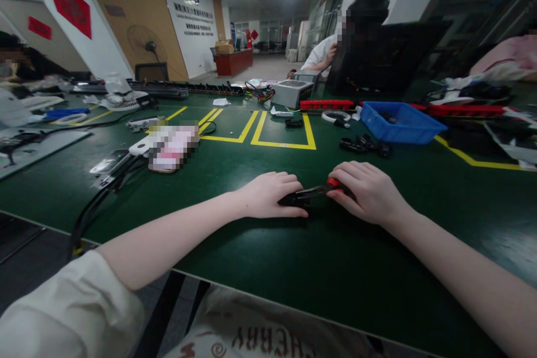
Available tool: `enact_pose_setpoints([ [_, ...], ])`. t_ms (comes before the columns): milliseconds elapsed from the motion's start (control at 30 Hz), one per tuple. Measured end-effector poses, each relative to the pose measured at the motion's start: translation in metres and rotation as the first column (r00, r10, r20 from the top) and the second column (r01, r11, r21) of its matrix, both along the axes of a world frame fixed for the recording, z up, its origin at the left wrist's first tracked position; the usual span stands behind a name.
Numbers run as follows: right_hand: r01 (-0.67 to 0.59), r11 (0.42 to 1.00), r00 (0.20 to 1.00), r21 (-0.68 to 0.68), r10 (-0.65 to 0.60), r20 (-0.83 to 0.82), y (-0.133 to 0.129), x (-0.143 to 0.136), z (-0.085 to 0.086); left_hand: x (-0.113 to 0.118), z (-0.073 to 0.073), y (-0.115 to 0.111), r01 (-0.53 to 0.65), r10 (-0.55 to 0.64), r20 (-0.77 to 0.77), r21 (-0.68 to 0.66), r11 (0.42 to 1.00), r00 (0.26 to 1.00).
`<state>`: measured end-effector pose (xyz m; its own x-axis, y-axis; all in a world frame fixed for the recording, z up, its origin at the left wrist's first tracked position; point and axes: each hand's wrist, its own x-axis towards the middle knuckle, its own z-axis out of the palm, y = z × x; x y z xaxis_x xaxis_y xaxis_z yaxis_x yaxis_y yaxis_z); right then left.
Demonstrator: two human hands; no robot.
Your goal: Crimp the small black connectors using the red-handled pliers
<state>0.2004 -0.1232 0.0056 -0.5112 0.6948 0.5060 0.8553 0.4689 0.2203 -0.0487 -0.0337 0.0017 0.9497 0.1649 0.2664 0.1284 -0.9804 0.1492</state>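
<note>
Both hands were out over the dark green tabletop (235, 257), pretty much mid-table and close to each other. The right hand (369, 190) had its fingers closed around a red-handled hand tool with a dark metal nose (316, 192), fingers curled over the top and thumb underneath, with the nose pointing at the other hand. The left hand (272, 196) was gripping a small black part (289, 199), fingers bent over the far side and thumb stretched along the near side. Most of that part was hidden, and honestly I couldn't tell where it ended and the tool's nose began. So the tool sat right between the two hands, tilted a bit, handle end slightly higher in view. Beyond the right hand there was a pile of black connectors (363, 145), with a shallow blue plastic bin (406, 134) just behind it. A boxy grey metal unit (292, 93) stood farther back, past some yellow tape outlines (283, 145). Over on the left, a flat pinkish rectangular thing (168, 165), partly pixelated, was near a bunch of black cables (90, 210) running off the table edge. Somebody in a white top (319, 53) sat across the way.
</note>
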Motion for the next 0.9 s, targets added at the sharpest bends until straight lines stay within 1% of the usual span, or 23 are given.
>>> enact_pose_setpoints([
  [233,-0.033,0.999,0.999,0.014,0.032,0.03,0.0,-0.001,-0.001,0.0,0.001,0.0,0.005,-0.005,0.0,-0.021,1.0,1.0],
  [467,-0.046,0.999,0.999,0.007,0.046,0.006,-0.002,-0.005,-0.001,0.0,0.001,-0.001,-0.005,0.005,-0.001,-0.011,1.0,1.0],
  [700,-0.038,0.998,0.999,-0.055,0.038,-0.009,-0.003,-0.009,-0.001,0.0,-0.001,0.0,0.01,-0.009,0.024,-0.03,0.999,1.0],
  [900,-0.042,0.998,0.999,-0.055,0.041,-0.01,-0.004,-0.013,-0.002,0.001,-0.004,0.001,0.003,-0.002,0.022,-0.011,1.0,1.0],
])
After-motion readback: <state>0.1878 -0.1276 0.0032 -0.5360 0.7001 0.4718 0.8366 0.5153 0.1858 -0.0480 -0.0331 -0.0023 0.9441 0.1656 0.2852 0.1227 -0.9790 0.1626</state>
